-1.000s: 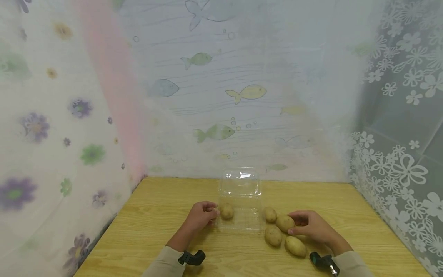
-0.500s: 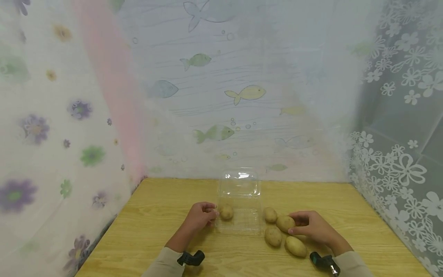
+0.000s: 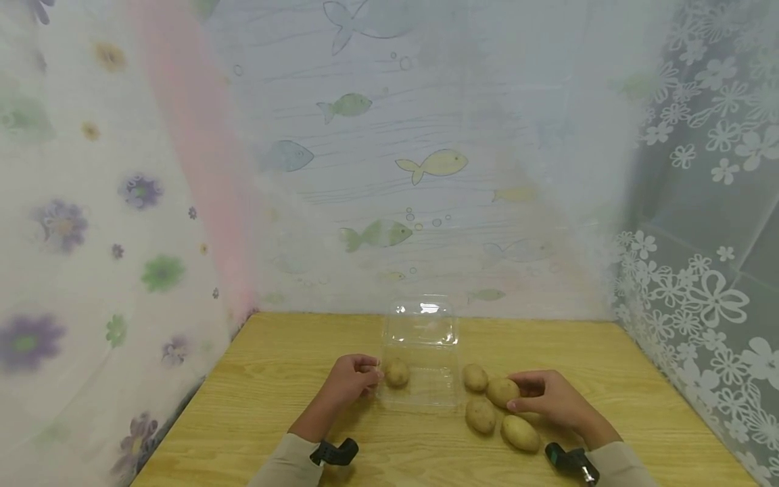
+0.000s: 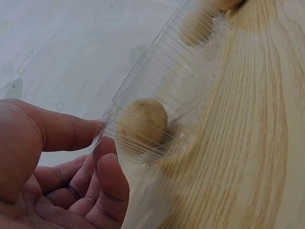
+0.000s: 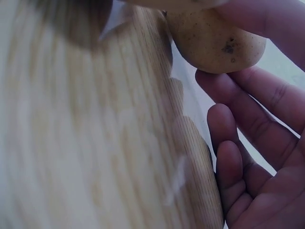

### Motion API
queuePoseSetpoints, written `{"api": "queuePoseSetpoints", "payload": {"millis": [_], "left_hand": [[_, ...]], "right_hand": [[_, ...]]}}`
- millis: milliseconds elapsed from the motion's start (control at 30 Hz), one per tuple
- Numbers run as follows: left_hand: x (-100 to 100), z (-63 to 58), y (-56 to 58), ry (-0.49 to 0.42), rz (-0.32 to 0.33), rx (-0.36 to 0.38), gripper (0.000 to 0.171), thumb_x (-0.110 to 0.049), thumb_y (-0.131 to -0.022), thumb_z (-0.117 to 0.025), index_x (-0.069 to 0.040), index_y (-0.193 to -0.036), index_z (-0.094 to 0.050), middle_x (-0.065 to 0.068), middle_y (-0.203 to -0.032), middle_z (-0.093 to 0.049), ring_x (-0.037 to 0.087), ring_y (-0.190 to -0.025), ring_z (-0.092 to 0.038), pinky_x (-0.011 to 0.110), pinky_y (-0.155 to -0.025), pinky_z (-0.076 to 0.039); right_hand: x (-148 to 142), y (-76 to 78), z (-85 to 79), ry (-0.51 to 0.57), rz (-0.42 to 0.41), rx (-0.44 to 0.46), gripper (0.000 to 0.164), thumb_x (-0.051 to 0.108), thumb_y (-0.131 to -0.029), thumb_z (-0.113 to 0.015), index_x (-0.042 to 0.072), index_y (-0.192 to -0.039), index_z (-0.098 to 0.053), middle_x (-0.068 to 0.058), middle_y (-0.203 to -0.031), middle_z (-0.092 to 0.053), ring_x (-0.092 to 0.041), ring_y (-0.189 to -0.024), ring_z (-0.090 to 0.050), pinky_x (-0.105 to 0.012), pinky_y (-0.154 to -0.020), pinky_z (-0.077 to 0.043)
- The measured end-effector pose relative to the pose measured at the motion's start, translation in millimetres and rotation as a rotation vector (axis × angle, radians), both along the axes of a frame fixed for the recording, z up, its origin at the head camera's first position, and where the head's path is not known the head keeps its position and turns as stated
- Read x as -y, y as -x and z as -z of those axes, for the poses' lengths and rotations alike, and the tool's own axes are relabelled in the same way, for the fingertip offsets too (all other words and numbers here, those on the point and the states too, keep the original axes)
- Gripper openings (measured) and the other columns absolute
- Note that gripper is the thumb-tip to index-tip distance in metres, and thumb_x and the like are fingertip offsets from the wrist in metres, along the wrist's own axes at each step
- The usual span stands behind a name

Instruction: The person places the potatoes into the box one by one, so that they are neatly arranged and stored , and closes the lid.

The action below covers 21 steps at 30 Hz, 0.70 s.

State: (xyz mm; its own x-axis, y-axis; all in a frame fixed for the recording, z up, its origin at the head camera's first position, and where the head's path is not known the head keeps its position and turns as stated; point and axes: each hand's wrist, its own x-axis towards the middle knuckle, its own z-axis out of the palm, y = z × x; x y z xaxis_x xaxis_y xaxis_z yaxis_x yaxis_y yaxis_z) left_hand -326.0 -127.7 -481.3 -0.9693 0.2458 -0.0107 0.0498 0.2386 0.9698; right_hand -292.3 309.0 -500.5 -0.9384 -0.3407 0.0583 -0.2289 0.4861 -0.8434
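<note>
A clear plastic clamshell box stands with its lid raised at the middle of the table. One potato lies inside, at the box's left end. My left hand pinches the left rim of the box between thumb and fingers; the left wrist view shows the thumb on the plastic edge. Right of the box, several potatoes lie in a cluster. My right hand has thumb and fingers around one potato of that cluster; in the right wrist view, the fingertips touch this potato from below.
Loose potatoes beside the right hand are a small one, one nearer the front and one at the front right. The wooden table ends at a fish-patterned curtain behind.
The box with its potato has shifted very slightly left together with my left hand. My right hand stays at the same potato.
</note>
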Motion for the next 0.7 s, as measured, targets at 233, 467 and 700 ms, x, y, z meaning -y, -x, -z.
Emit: {"api": "queuePoseSetpoints", "payload": {"millis": [233,467,700], "left_hand": [[0,0.4,0.6,0.005,-0.001,0.001,0.039,-0.012,-0.097,-0.072,0.010,-0.128,-0.063,0.019,-0.112,-0.067,0.019,-0.083,-0.067,0.036,-0.069,-0.060],[0,0.7,1.4,0.018,-0.006,0.007,0.038,-0.012,-0.097,-0.072,0.009,-0.127,-0.063,0.017,-0.108,-0.068,0.021,-0.083,-0.068,0.036,-0.070,-0.060],[0,1.2,1.0,0.022,0.009,-0.011,0.038,-0.011,-0.098,-0.071,0.010,-0.128,-0.063,0.019,-0.111,-0.069,0.024,-0.086,-0.070,0.037,-0.070,-0.061]], "right_hand": [[1,-0.9,-2.5,0.001,0.001,-0.012,0.058,0.025,-0.091,-0.082,-0.005,-0.137,-0.062,-0.021,-0.130,-0.069,-0.011,-0.103,-0.068,-0.022,-0.085,-0.056],[1,-0.8,-5.9,-0.044,0.024,-0.036,0.057,0.029,-0.090,-0.082,-0.002,-0.135,-0.065,-0.016,-0.127,-0.070,-0.009,-0.100,-0.067,-0.023,-0.084,-0.056],[0,0.2,-15.1,-0.077,0.059,-0.074,0.057,0.034,-0.091,-0.081,0.001,-0.136,-0.066,-0.014,-0.125,-0.072,-0.012,-0.102,-0.068,-0.025,-0.083,-0.056]]}}
